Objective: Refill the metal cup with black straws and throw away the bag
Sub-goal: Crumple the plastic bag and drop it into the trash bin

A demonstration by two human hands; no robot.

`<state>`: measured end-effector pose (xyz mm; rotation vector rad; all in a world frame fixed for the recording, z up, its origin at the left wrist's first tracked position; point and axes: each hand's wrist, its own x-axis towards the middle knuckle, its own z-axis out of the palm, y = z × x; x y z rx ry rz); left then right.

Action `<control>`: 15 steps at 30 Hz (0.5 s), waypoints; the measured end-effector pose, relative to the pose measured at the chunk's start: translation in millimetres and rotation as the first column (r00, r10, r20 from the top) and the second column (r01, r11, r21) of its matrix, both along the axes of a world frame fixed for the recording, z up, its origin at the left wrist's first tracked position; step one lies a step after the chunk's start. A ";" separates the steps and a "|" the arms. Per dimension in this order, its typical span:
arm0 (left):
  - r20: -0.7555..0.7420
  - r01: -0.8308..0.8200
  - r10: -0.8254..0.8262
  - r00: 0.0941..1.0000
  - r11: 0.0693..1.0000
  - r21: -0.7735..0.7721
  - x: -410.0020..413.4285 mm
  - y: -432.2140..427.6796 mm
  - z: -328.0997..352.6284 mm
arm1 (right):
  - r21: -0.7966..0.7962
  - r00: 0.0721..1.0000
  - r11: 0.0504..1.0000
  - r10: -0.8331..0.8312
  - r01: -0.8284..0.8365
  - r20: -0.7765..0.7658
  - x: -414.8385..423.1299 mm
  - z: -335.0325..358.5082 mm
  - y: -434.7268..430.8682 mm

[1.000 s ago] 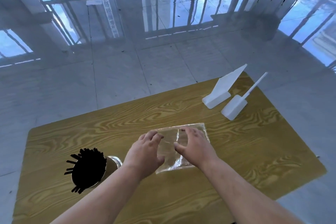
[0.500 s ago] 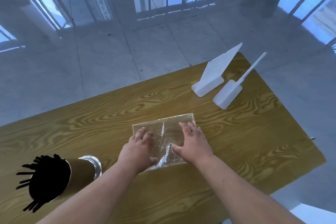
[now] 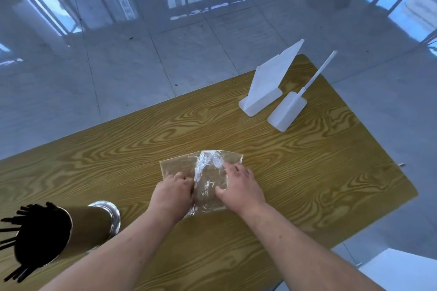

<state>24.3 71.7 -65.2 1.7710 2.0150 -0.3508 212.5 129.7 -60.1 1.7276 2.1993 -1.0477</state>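
Note:
A clear empty plastic bag (image 3: pixel 208 179) lies on the wooden table (image 3: pixel 307 172), creased down its middle. My left hand (image 3: pixel 171 192) has its fingers curled and pinches the bag's left half by the crease. My right hand (image 3: pixel 241 188) presses on the bag's right half, fingertips bunching the plastic. At the near left stands the metal cup (image 3: pixel 94 224), packed with black straws (image 3: pixel 30 236) that stick out past its rim.
Two white plastic sign holders (image 3: pixel 262 94) (image 3: pixel 287 113) stand at the table's far right. A white object (image 3: pixel 402 271) shows beyond the near right table edge. Glossy grey floor tiles surround the table.
Both hands have drawn together on the bag, gathering it into a raised crease. The left fingers have curled shut on the plastic. The camera has tilted down and nearer.

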 end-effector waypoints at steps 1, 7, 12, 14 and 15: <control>0.022 -0.025 0.024 0.999 1.000 0.005 1.2 -2.8 -0.2 | -0.027 0.999 0.999 -0.026 0.025 -0.028 -0.5 1.5 -2.2; 0.272 -0.282 0.263 0.926 0.959 0.034 5.5 -20.7 5.6 | -0.304 0.911 0.917 -0.337 0.260 -0.237 -3.1 14.3 -21.8; 0.609 -0.555 0.541 0.579 0.809 -0.191 11.2 -36.2 27.3 | -0.501 0.733 0.779 -0.581 0.376 -0.354 -9.3 25.4 -48.3; 0.715 -0.586 0.572 0.403 0.761 -0.279 13.4 -45.3 39.9 | -0.600 0.627 0.697 -0.680 0.393 -0.380 -14.2 34.6 -60.8; 0.755 -0.588 0.572 0.321 0.745 -0.314 14.7 -50.2 47.9 | -0.649 0.574 0.656 -0.721 0.385 -0.388 -17.7 40.1 -67.0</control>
